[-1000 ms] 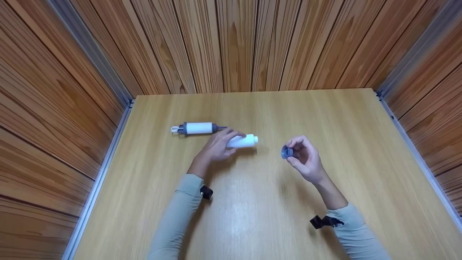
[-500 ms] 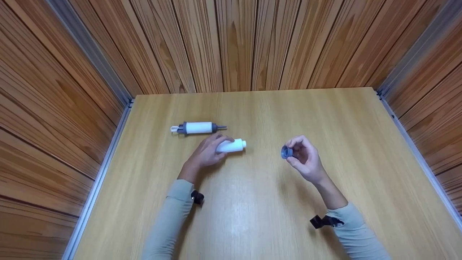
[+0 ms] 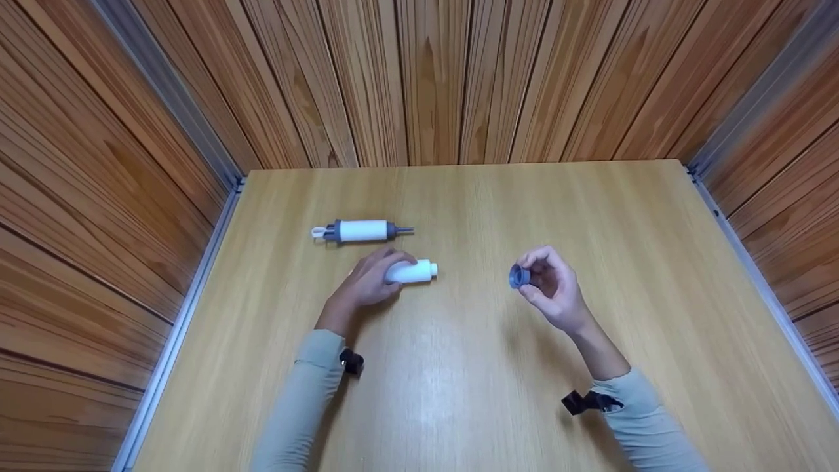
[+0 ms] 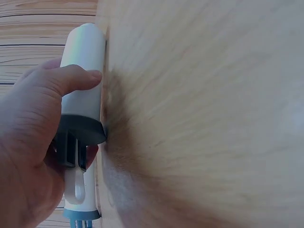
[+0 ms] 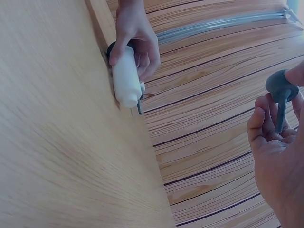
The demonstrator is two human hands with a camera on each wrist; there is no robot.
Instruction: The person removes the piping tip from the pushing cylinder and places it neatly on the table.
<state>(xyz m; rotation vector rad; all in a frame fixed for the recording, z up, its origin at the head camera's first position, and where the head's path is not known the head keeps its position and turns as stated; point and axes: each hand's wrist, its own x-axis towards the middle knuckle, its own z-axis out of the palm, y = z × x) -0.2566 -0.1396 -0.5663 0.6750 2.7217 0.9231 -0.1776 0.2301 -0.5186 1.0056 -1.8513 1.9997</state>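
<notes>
My left hand [image 3: 372, 280] grips a white cylinder [image 3: 411, 271], its narrow neck pointing right, low over the table. In the left wrist view the thumb lies across the white body [image 4: 84, 50], and a dark collar [image 4: 81, 128] with a white loop [image 4: 74, 186] shows at its other end. Away to the right, my right hand [image 3: 556, 292] pinches a dark grey cap [image 3: 520, 276] between thumb and fingers, its hollow side facing left. From the right wrist view, a thin stem [image 5: 281, 111] sticks out of the cap [image 5: 281, 84].
A second white cylinder [image 3: 364, 230] with dark ends, a loop on the left and a thin tip on the right, lies on the table [image 3: 472, 393] behind my left hand. Wooden panel walls [image 3: 426, 78] and metal rails [image 3: 767, 255] border the table.
My left hand has moved left and towards the front with the white cylinder, away from the tip of the one lying on the table. My right hand holds the cap nearly still.
</notes>
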